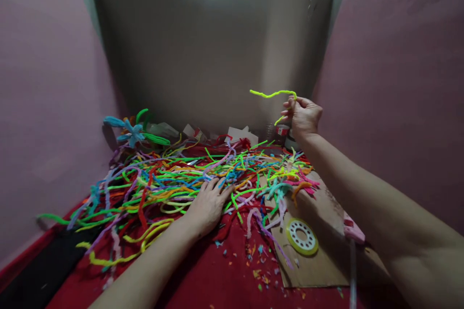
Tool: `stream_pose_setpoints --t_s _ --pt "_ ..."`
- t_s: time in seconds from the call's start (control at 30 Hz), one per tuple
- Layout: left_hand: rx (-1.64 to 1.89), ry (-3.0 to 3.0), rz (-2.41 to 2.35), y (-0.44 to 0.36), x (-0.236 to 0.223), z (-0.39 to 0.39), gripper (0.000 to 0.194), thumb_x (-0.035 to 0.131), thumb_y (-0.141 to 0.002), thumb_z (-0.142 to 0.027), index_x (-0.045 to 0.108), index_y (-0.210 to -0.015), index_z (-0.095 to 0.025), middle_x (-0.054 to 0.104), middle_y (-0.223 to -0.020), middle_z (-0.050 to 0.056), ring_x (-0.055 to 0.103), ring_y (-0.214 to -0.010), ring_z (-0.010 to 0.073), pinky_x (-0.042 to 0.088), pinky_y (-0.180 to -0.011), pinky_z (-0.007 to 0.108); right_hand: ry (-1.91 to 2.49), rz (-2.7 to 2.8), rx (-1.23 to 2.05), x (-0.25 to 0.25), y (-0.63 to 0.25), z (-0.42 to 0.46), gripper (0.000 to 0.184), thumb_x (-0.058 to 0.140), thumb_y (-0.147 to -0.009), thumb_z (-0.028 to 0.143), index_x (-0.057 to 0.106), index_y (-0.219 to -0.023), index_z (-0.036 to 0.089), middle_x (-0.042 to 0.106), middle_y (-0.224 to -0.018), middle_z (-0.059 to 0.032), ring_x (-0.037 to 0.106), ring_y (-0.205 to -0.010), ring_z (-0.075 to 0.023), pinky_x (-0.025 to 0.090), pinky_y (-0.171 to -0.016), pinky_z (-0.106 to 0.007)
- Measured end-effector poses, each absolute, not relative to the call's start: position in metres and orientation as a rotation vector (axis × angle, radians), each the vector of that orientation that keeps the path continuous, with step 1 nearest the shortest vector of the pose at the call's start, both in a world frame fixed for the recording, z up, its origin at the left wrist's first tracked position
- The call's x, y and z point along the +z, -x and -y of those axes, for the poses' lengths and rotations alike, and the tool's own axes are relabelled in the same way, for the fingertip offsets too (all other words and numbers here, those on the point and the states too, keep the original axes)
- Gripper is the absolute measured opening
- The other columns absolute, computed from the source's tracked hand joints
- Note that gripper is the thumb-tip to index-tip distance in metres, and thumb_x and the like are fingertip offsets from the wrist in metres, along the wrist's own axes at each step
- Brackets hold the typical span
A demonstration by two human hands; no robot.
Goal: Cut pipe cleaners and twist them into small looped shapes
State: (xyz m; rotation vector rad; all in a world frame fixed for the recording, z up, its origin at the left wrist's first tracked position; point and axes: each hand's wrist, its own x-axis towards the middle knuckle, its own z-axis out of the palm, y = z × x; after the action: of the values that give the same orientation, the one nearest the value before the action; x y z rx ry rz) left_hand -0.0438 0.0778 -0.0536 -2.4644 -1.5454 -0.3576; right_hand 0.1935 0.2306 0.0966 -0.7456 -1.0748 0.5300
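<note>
Red cloth (203,275), spread near. Fuzzy-stem heap (174,174), across the middle: mostly loose, apparently unworked. Cardboard (326,270), near right. Left hand (208,205), resting on the heap; grip contents cannot be told. Right hand (306,115), raised far right; grip narrow. Blue flower (133,133), far left: seemingly formed. Tape roll (308,252), on the cardboard. Yellow-green stem (270,95), bent, pinched in the right hand: seemingly unfinished.

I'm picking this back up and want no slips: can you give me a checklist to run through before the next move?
1. Right hand grips the yellow stem: ok.
2. Yellow stem held above the pile: ok.
3. Yellow stem straight: not ok, it bends at the fingers.
4. Left hand off the pile: not ok, fingers on it.
5. Tape on the cardboard: ok.
6. Pink tool switched off: cannot tell.
</note>
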Motion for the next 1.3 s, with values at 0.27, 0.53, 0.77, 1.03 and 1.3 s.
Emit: stream_pose_setpoints --t_s 0.27,0.53,0.77,1.03,1.3 --pt "-1.217 2.267 1.744 0.037 -0.013 -0.068 0.039 0.038 -0.09 -0.03 0.052 -0.121 -0.011 0.062 -0.107 0.014 0.054 -0.1 0.0239 0.043 -0.089 0.041 0.933 1.347 1.1 0.067 -0.159 -0.123 0.017 0.068 -0.067 0.026 0.062 -0.069 0.011 0.05 -0.039 0.0036 0.038 -0.03 -0.0055 0.024 -0.03 -0.018" --pt "-2.415 2.356 1.848 0.008 0.022 -0.033 0.027 0.05 -0.085 -0.041 0.061 -0.091 -0.017 0.048 -0.057 -0.005 0.044 -0.045 0.0065 0.037 -0.041 0.018 1.049 1.503 1.389 0.026 -0.136 -0.062 0.023 0.064 -0.073 0.028 0.054 -0.057 0.015 0.04 -0.036 0.0071 0.03 -0.031 -0.0038 0.018 -0.034 -0.02" --pt "-2.682 2.086 2.094 0.031 0.021 -0.046 0.019 0.065 -0.072 -0.033 0.062 -0.07 -0.014 0.048 -0.045 -0.006 0.04 -0.032 0.0062 0.032 -0.03 0.019 0.974 1.573 1.73 0.009 -0.151 -0.041 0.021 0.056 -0.079 0.033 0.064 -0.075 0.014 0.035 -0.039 0.0076 0.025 -0.033 -0.0056 0.019 -0.033 -0.021" --pt "-2.713 1.951 2.145 0.045 0.021 -0.054 0.023 0.071 -0.064 -0.032 0.061 -0.062 -0.012 0.053 -0.041 -0.003 0.042 -0.028 0.0075 0.03 -0.025 0.019 0.995 1.482 1.822 0.001 -0.182 -0.034 0.021 0.06 -0.078 0.034 0.062 -0.075 0.013 0.041 -0.041 0.0063 0.03 -0.032 -0.0044 0.017 -0.032 -0.02" --pt "-2.695 2.014 2.254 0.045 0.02 -0.051 0.025 0.071 -0.065 -0.036 0.059 -0.064 -0.014 0.054 -0.044 -0.003 0.042 -0.027 0.0074 0.03 -0.024 0.018 0.752 1.477 2.073 0.0 -0.186 -0.034 0.024 0.06 -0.078 0.03 0.065 -0.089 0.01 0.052 -0.043 0.0031 0.042 -0.032 -0.0063 0.031 -0.031 -0.017"
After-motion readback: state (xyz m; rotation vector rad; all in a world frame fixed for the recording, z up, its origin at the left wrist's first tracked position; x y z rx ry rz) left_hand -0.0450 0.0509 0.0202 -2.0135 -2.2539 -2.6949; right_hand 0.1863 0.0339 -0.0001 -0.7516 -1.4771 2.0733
